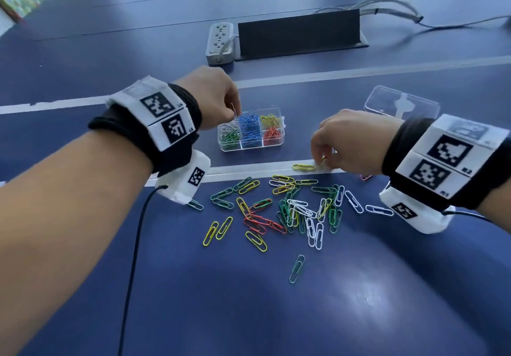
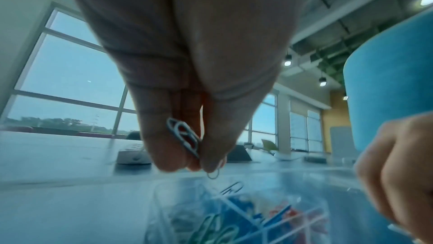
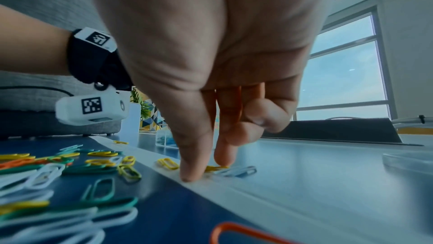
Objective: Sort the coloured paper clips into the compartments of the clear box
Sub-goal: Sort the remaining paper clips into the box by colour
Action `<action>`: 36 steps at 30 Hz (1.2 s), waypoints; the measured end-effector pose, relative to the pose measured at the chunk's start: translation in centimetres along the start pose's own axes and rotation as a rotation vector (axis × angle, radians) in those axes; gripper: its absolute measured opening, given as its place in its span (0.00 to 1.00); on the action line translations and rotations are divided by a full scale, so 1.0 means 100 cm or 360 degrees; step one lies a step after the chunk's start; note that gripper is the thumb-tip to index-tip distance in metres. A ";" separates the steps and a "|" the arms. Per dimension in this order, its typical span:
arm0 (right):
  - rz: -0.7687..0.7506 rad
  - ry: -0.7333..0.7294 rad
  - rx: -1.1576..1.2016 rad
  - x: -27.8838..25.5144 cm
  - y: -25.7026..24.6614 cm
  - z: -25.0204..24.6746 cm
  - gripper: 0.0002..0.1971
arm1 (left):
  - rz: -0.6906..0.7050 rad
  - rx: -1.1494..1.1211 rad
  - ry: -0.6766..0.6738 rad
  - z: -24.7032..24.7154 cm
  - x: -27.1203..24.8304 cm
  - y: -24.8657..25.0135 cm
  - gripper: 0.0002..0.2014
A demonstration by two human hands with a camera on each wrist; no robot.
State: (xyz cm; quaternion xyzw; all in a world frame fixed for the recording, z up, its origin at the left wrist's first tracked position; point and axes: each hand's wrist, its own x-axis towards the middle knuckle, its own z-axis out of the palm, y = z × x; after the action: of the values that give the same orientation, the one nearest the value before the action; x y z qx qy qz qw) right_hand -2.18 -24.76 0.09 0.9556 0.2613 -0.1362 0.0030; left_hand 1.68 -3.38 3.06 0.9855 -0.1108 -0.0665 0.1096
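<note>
The clear box (image 1: 250, 147) stands on the blue table, its compartments holding white, green, blue, yellow and red clips. My left hand (image 1: 232, 113) hovers over its back-left corner. In the left wrist view the left hand (image 2: 199, 161) pinches pale paper clips (image 2: 183, 139) between thumb and fingers, just above the box (image 2: 236, 209). My right hand (image 1: 323, 160) is down on the white table line to the right of the box, thumb and forefinger pinching a yellow paper clip (image 3: 214, 168). A loose pile of mixed clips (image 1: 290, 209) lies in front of both hands.
The box's clear lid (image 1: 401, 104) lies at the right, behind my right wrist. A grey power strip (image 1: 219, 43) and a dark wedge-shaped stand (image 1: 300, 34) with cables sit further back. Another yellow clip (image 1: 302, 167) lies on the white line.
</note>
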 end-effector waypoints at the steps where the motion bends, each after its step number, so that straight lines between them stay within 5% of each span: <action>1: 0.0001 0.0003 -0.0015 0.000 -0.001 0.000 0.10 | -0.0025 0.0030 0.0001 0.001 0.003 -0.001 0.10; 15: -0.0016 -0.0011 -0.0076 0.001 -0.002 -0.003 0.13 | 0.0028 -0.0011 0.0019 0.014 0.011 -0.009 0.14; 22: 0.0041 0.0161 0.0225 0.003 -0.006 -0.002 0.13 | 0.0025 -0.0114 0.0133 0.013 0.005 -0.020 0.12; 27: 0.0219 0.0027 0.0331 0.007 -0.010 -0.005 0.07 | 0.0026 0.0024 0.0057 0.015 0.006 -0.023 0.11; 36: 0.0141 -0.0080 0.0101 0.006 -0.018 0.002 0.12 | 0.0057 -0.0119 0.0171 0.017 0.004 -0.025 0.09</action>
State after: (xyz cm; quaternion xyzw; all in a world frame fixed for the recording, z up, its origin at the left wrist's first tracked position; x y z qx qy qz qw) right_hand -2.61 -22.96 -0.18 0.9622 0.2140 -0.1680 -0.0147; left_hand 2.32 -1.42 0.80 0.9808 -0.1198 -0.0157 0.1533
